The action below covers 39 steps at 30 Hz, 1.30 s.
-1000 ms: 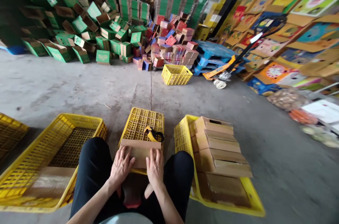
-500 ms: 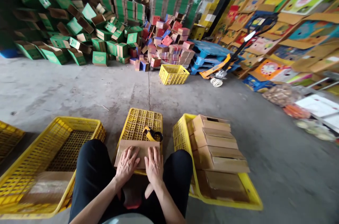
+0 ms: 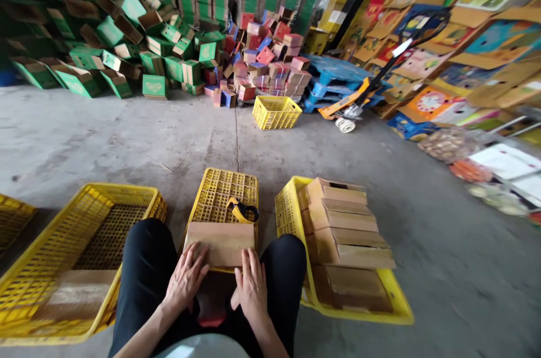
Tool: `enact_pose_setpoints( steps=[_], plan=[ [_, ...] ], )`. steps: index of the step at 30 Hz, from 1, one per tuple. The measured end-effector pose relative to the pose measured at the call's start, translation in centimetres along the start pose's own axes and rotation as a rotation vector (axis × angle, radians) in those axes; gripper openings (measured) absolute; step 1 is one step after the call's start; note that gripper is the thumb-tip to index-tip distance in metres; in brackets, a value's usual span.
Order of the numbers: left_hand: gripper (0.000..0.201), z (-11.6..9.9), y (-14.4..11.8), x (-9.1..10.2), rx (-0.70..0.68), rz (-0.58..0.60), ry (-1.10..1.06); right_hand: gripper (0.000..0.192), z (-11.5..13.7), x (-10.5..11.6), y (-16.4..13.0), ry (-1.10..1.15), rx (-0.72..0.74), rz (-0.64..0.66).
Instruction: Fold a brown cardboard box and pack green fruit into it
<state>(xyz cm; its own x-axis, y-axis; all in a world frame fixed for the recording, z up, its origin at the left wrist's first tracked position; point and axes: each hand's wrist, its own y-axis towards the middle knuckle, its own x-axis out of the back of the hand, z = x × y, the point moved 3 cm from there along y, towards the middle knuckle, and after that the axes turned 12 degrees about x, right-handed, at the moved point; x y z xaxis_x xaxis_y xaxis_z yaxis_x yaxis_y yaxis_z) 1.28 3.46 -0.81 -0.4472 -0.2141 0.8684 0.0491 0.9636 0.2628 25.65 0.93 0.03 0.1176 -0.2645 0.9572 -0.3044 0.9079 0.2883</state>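
Note:
A closed brown cardboard box [image 3: 226, 237] lies on an upturned yellow crate [image 3: 217, 186] between my knees. My left hand [image 3: 186, 276] lies at the box's near left corner, its fingers stretched over the edge. At the near right corner, my right hand [image 3: 252, 284] touches the box with extended fingertips. Neither hand is wrapped around it. Just beyond the box, a yellow and black tape dispenser [image 3: 242, 211] rests on the crate.
On my left stands a yellow crate [image 3: 46, 251] with a flat cardboard piece [image 3: 76, 293] inside. A right-hand yellow crate [image 3: 363, 317] holds several brown boxes [image 3: 350, 222]. Farther off are another yellow crate [image 3: 276, 113], a pallet jack [image 3: 353, 104], blue pallets [image 3: 329, 73] and heaped green boxes [image 3: 154, 86].
Both hands have slid back toward me from the top of the box to its near corners, moving slightly apart. The view has tilted down a little.

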Motion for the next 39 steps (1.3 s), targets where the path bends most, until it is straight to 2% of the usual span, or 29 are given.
enact_pose_setpoints(
  steps=[4,9,13,16,19,23,29,32,39],
  plan=[
    [0.050,0.2,-0.8,0.4,0.044,-0.015,0.017,0.058,1.5,-0.8,1.5,0.050,-0.045,-0.013],
    [0.045,-2.3,0.2,-0.1,0.014,-0.015,0.007,0.057,3.5,-1.5,3.2,0.102,-0.035,-0.048],
    [0.048,-3.5,-0.2,-0.6,-0.040,0.012,-0.021,0.055,3.4,-1.8,2.5,0.121,0.036,-0.069],
    [0.049,-3.6,-0.6,-0.9,-0.071,0.035,-0.017,0.053,3.0,-2.0,2.1,0.141,0.085,-0.071],
    [0.050,-3.6,-0.4,-1.2,-0.072,0.025,-0.003,0.052,3.0,-2.1,2.7,0.131,0.072,-0.084],
    [0.056,-2.9,0.3,-1.3,-0.051,0.005,0.010,0.050,3.2,-2.0,3.4,0.124,0.074,-0.116],
    [0.052,-0.2,1.7,-1.0,0.077,-0.073,0.043,0.050,3.1,-1.8,3.9,0.150,0.078,-0.079],
    [0.054,0.5,2.8,-0.9,0.118,-0.132,0.030,0.047,4.2,-1.7,5.6,0.185,0.093,-0.059],
    [0.053,1.6,3.6,-1.0,0.077,-0.179,0.025,0.047,7.5,-0.8,10.6,0.319,0.189,-0.015]
  ],
)
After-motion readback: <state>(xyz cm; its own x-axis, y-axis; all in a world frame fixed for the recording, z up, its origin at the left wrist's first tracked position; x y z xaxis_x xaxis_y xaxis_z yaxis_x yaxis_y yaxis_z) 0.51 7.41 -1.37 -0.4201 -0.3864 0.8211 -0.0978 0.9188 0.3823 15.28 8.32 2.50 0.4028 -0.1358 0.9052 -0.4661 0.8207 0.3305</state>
